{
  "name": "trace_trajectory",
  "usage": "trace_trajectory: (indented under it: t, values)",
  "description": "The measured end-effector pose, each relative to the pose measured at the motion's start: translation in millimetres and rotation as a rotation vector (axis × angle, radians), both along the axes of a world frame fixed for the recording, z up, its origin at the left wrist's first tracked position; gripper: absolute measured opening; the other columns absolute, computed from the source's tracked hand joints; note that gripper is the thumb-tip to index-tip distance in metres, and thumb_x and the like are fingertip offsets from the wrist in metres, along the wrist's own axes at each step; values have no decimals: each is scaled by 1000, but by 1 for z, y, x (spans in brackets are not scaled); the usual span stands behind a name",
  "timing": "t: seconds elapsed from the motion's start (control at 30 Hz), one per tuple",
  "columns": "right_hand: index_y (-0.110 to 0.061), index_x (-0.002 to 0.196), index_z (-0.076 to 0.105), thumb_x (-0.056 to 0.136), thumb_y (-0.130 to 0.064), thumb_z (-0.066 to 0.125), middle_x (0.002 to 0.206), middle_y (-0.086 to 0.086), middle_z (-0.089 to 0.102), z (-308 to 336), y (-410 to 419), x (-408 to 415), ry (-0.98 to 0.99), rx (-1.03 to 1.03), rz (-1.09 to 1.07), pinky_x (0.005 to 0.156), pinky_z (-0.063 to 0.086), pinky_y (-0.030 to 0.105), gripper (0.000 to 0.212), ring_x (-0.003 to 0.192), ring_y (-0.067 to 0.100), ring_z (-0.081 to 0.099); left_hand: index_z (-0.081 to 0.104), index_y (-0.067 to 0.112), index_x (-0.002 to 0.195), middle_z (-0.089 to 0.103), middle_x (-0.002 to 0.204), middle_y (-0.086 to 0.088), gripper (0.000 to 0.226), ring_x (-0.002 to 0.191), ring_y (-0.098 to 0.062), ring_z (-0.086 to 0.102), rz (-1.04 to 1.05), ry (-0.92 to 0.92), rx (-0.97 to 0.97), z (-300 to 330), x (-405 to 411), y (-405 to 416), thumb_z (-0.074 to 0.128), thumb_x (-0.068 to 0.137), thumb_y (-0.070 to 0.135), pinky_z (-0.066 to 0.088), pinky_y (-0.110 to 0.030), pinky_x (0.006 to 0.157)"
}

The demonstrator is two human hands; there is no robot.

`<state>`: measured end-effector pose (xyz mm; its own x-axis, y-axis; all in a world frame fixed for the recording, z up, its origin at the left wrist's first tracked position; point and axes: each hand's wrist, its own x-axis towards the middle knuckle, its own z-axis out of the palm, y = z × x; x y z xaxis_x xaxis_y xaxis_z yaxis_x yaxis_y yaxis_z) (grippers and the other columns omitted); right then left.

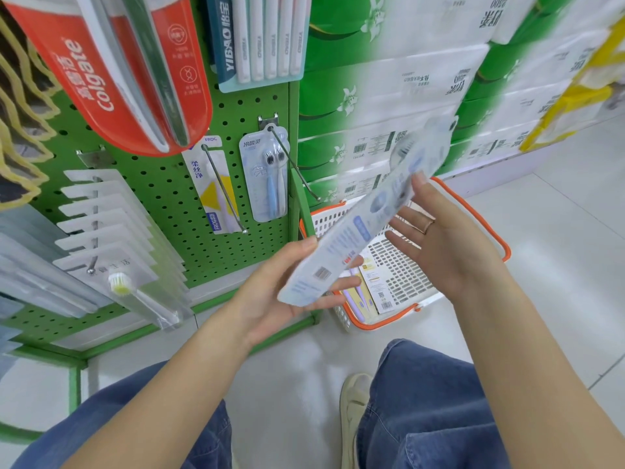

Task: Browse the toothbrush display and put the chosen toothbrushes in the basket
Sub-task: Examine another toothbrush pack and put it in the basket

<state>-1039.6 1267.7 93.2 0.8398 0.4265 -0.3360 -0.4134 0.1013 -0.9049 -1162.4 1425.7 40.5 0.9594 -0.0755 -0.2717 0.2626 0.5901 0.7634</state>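
A long pale-blue toothbrush pack (368, 211), blurred by motion, slants across the middle of the view with its printed back towards me. My left hand (287, 289) grips its lower end between thumb and fingers. My right hand (436, 238) is spread open beside the pack's upper half, fingertips touching its edge. Below and behind them a white basket with an orange rim (473, 211) stands on the floor, and a toothbrush pack (375, 282) with purple brushes lies inside it. On the green pegboard display (162, 184) hang more packs, among them a two-brush pack (267, 177).
A big red Colgate pack (111, 69) and a Yibao multi-pack (260, 38) hang at the top of the display. Stacked green and white tissue packs (406, 89) fill the shelf on the right. Metal hooks (294, 164) stick out of the board. My knees in jeans are at the bottom.
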Motion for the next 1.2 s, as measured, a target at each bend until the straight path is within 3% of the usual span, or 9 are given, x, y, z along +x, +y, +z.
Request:
trace_trajectory:
  t: [0.13, 0.27, 0.33, 0.4, 0.53, 0.77, 0.97, 1.13, 1.2]
  values:
    - [-15, 105, 65, 81, -21, 65, 97, 2, 72, -1, -1, 3, 135, 184, -2, 89, 56, 29, 25, 92, 15, 69, 72, 17, 117, 62, 128, -19, 60, 114, -36, 62, -73, 48, -215, 1, -1, 0, 79, 65, 46, 59, -38, 81]
    - [-14, 99, 66, 83, -15, 64, 90, -2, 74, 1, -2, 2, 78, 168, -19, 75, 59, 24, 16, 80, 11, 71, 78, 18, 98, 72, 109, -8, 39, 95, -24, 70, 18, 120, -101, 5, 0, 0, 51, 79, 39, 54, -31, 78]
    - [-13, 103, 66, 83, -15, 65, 94, -1, 74, -2, -4, 4, 42, 117, -23, 75, 59, 25, 21, 82, 12, 71, 74, 15, 106, 73, 109, -6, 44, 92, -19, 70, 34, 127, -62, 8, 2, 2, 48, 81, 41, 55, -25, 69]
    - [-11, 105, 67, 86, -14, 65, 97, 1, 74, -3, -4, 4, 17, 70, -36, 77, 59, 27, 19, 83, 14, 71, 67, 15, 116, 72, 111, -2, 45, 92, -14, 70, 26, 99, 86, 8, 2, 4, 54, 82, 42, 55, -21, 65]
    - [-13, 101, 69, 87, -16, 65, 95, 1, 75, -7, -3, 4, -5, 29, -56, 83, 57, 32, 14, 84, 15, 70, 63, 19, 123, 72, 114, -2, 49, 98, -15, 70, -50, 8, 424, -2, 0, 6, 70, 74, 17, 56, -24, 73]
    - [-17, 105, 68, 90, -25, 62, 91, -4, 74, -5, 1, 0, -76, -21, 36, 68, 56, 25, 18, 76, 9, 68, 59, 14, 123, 72, 111, -6, 59, 95, -18, 70, -10, -71, 357, -5, 0, 1, 70, 67, 1, 58, -28, 74]
    - [-8, 111, 68, 84, -9, 67, 100, 3, 75, -9, 4, -3, -121, -61, 122, 75, 56, 31, 27, 85, 17, 70, 61, 16, 119, 74, 106, -3, 55, 94, -15, 70, 11, -86, 374, -4, -1, 0, 70, 67, 1, 56, -24, 72]
    - [-8, 111, 68, 85, -9, 66, 100, 3, 75, -10, 10, -3, -131, -55, 105, 74, 57, 32, 26, 84, 16, 71, 60, 16, 120, 75, 103, -1, 54, 89, -13, 72, 34, -74, 353, 0, -2, 0, 75, 71, -2, 54, -20, 68]
    - [-10, 109, 68, 86, -11, 66, 98, 2, 75, -11, 12, -4, -140, -61, 91, 75, 57, 33, 23, 83, 16, 71, 61, 14, 119, 75, 102, 0, 42, 86, -12, 72, 72, -54, 347, 1, -2, -1, 69, 79, 3, 53, -18, 66]
